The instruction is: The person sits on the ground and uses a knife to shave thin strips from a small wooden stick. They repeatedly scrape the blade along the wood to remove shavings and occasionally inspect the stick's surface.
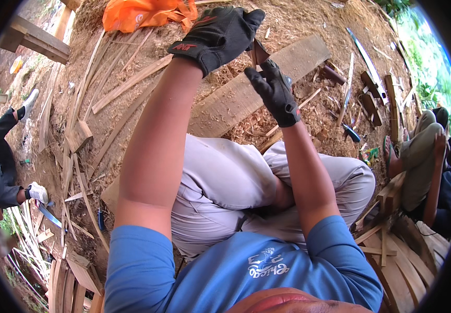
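Observation:
Both my hands wear black work gloves and are raised in front of me. My left hand (217, 34) is curled around the upper end of a small dark reddish-brown piece of wood (258, 53). My right hand (276, 93) pinches the same piece from below with its fingertips. The piece is mostly hidden between the gloves. Below my hands a long wooden plank (236, 99) lies on the ground among wood shavings (259, 122), past my bent knees in grey trousers.
Thin wood strips (82, 156) and offcuts litter the dirt at left. An orange bag (142, 13) lies at the top. Dark wood pieces (371, 99) and a long blade (363, 52) lie at right. One person sits at right (423, 156), another at left (1, 172).

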A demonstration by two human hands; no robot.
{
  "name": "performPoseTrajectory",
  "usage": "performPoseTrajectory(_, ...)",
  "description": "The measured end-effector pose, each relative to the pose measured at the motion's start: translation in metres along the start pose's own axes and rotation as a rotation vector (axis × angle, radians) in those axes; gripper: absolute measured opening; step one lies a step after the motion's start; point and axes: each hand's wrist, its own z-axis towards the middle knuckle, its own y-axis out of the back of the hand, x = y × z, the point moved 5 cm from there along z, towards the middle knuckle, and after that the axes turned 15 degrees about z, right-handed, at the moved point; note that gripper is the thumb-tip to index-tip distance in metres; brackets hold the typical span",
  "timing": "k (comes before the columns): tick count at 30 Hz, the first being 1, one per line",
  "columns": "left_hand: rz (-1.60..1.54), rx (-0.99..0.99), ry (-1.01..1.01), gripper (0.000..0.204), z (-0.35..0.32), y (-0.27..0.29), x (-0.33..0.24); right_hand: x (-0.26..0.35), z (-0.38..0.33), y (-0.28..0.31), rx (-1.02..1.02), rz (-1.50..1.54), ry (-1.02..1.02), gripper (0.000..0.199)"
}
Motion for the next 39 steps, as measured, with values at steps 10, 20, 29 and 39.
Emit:
performPoseTrajectory(10,0.047,-0.04,-0.016,0.088,0.003,-0.004,-0.004,0.018,0.007,-0.001,-0.315,-0.292,0.528,0.034)
performPoseTrajectory(20,0.06,0.002,0.014,0.085,0.01,-0.006,-0.005,-0.035,-0.012,-0.001,-0.292,-0.661,0.283,0.059)
performPoseTrajectory(29,0.036,0.011,-0.042,0.076,-0.003,0.001,-0.018,0.027,0.008,-0.006,-0.385,-0.556,0.461,0.047)
performPoseTrajectory(39,0.068,0.017,0.011,0.057,0.002,0.002,-0.021,0.017,-0.001,0.005,-0.372,-0.62,0.471,0.042)
